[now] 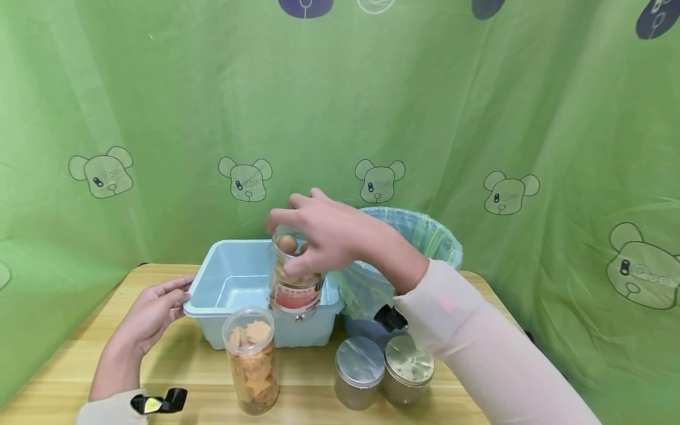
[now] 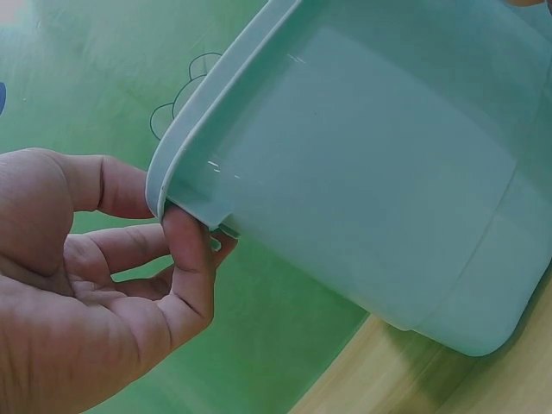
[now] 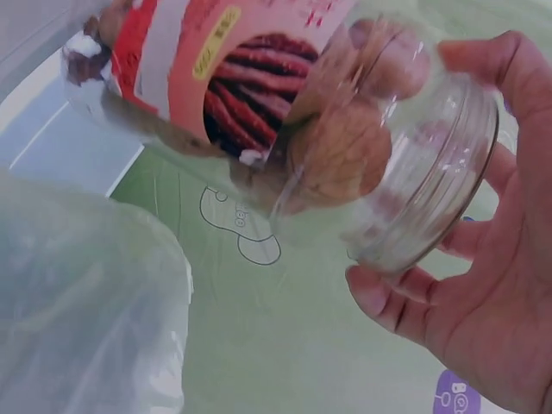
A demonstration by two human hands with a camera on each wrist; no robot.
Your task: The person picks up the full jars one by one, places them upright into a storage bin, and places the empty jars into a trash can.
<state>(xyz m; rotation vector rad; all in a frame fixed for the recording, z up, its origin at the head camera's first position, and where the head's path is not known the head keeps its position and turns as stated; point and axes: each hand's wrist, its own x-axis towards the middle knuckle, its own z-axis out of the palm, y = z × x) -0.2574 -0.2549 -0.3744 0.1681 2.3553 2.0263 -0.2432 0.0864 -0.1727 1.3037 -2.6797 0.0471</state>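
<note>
1. At the left, the rim of the blue basin (image 1: 308,335) is pinched by the left hand (image 1: 159,304), whose fingers are bent at the edge; the basin is apparently being steadied.
2. Nearer, in front of the basin, a tall jar of orange star-shaped pieces (image 1: 252,366) is supported upright on the table (image 1: 305,392), touched by neither hand.
3. At the basin's right part, a labelled jar of round brown items (image 1: 296,298) is gripped around its mouth by the right hand (image 1: 334,233), palm down, with the forearm extended from the near right. Lifting is judged done, release not yet; whether the base is over or in front of the basin cannot be told.
4. At the near right, two lidded jars (image 1: 359,378) are seen ungripped, with a lined bin (image 1: 450,251) placed behind them.
</note>
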